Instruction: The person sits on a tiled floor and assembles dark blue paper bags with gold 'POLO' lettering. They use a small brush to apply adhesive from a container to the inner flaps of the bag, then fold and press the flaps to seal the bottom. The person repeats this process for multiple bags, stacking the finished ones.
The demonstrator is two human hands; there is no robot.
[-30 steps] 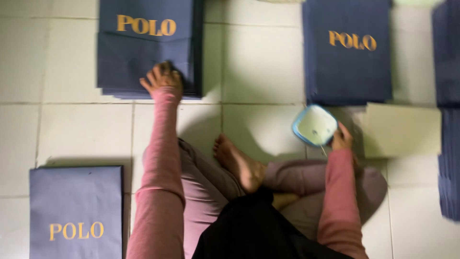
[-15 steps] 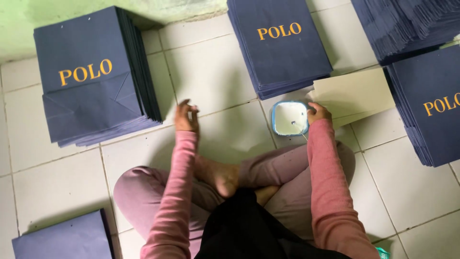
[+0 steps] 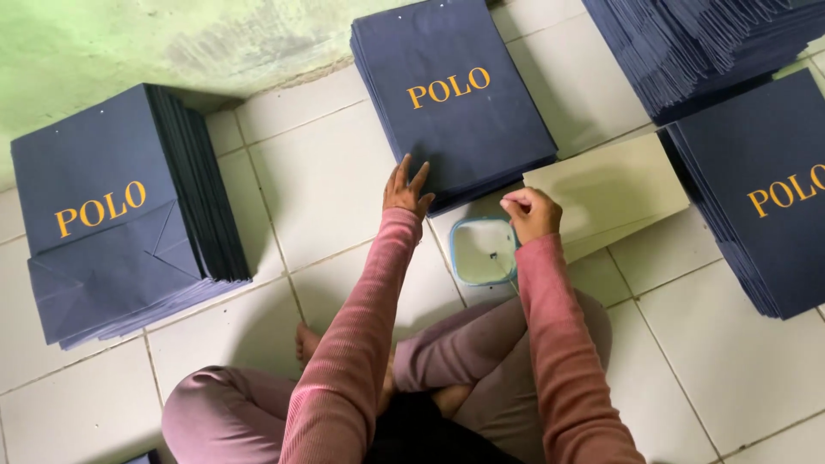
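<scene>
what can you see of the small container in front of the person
The small container is a shallow, rounded-square tub with a pale blue rim and a whitish inside, plastic by the look. It sits open and flat on the tiled floor, just ahead of the crossed legs, between the two arms. A small dark speck shows inside. The right hand hovers at its upper right corner, fingers pinched; whether they touch the rim is unclear.

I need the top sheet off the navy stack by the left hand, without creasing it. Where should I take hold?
Take the top bag of the navy stack at its near edge, where the left hand touches. It lies flat, so slide fingertips under that edge from the person's side and lift.
</scene>
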